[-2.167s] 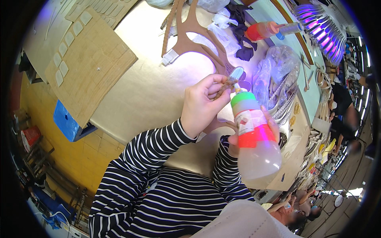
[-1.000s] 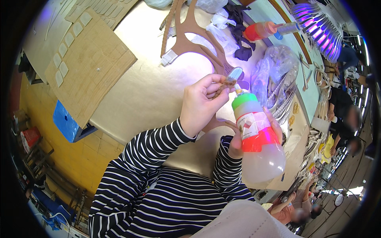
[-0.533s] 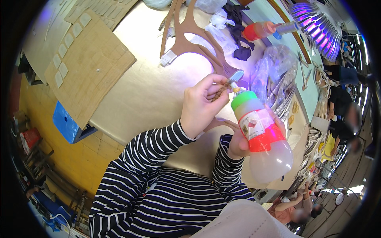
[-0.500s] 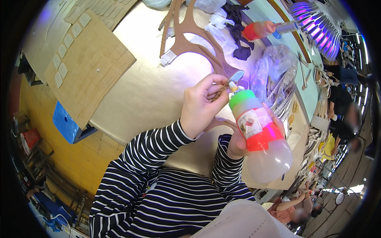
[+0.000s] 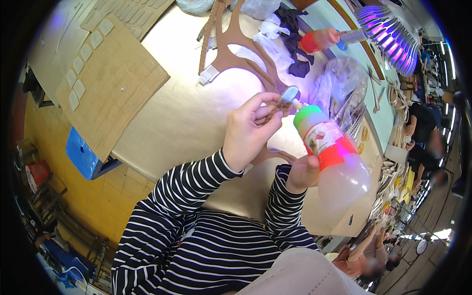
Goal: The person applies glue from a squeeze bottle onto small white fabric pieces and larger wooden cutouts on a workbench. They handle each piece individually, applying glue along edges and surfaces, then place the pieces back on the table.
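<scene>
My left hand (image 5: 250, 128) pinches a brown braided strap (image 5: 271, 115) between thumb and fingers. A pale blue oval piece (image 5: 290, 93) shows at the strap's upper end, just past my fingertips. My right hand (image 5: 303, 173) is wrapped round a squeeze bottle (image 5: 346, 179), which is tilted with its nozzle pointing up and left. The bottle is cloudy white, with a green cap and a red and white label. Its nozzle tip is close to the oval piece; I cannot tell whether they touch. Most of my right fingers are hidden behind the bottle.
Brown cut strap pieces (image 5: 235, 32) lie ahead on the table (image 5: 162, 115). Cardboard (image 5: 115, 73) carrying pale oval pieces lies at left, above a blue stool (image 5: 81, 155). Another red bottle (image 5: 317, 41), plastic bags (image 5: 344, 81) and a finned lamp (image 5: 388, 37) stand at far right.
The bottle has moved right and slightly up in my right hand, its nozzle drawing away from my left fingertips. My left hand stays nearly in place with the strap.
</scene>
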Action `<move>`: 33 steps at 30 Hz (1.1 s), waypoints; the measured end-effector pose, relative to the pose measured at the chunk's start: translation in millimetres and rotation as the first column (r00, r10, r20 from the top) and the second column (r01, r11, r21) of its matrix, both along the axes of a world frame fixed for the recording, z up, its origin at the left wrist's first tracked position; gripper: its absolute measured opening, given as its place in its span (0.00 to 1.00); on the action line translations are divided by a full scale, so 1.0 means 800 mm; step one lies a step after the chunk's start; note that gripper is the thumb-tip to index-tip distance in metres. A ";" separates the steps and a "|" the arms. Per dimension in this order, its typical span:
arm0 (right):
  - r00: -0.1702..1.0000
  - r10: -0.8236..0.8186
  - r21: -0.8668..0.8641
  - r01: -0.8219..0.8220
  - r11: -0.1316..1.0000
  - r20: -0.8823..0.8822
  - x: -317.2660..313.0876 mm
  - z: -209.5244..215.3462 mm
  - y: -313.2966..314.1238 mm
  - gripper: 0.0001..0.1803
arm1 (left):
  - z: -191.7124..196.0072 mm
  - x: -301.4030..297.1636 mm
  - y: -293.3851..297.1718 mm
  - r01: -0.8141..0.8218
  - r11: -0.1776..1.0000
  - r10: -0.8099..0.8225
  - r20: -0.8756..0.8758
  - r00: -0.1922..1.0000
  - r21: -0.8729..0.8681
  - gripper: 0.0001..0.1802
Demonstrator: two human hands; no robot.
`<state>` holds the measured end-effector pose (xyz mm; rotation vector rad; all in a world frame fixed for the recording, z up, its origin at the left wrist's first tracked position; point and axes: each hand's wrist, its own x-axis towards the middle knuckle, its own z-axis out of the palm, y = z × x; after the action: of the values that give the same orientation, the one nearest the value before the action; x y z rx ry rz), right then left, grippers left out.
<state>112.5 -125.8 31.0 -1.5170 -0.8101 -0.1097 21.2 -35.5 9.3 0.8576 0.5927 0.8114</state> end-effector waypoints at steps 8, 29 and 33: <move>0.809 0.266 -0.192 -0.192 0.963 0.524 0.017 0.014 0.007 0.53 | 0.002 -0.005 0.002 0.075 0.995 -0.075 -0.008 0.997 -0.066 0.15; 0.993 -0.115 0.042 0.114 0.993 0.016 -0.010 0.014 0.029 0.57 | 0.003 -0.004 0.008 0.092 0.993 -0.091 0.019 0.996 -0.079 0.18; 0.991 -0.119 0.115 0.124 0.985 -0.053 -0.008 0.012 0.038 0.57 | 0.002 -0.006 0.008 0.097 0.992 -0.097 0.013 0.995 -0.076 0.21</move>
<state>106.1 -95.6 40.9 -1.4508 -0.6625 -0.2092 16.7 -28.9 10.6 0.8058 0.5661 0.6999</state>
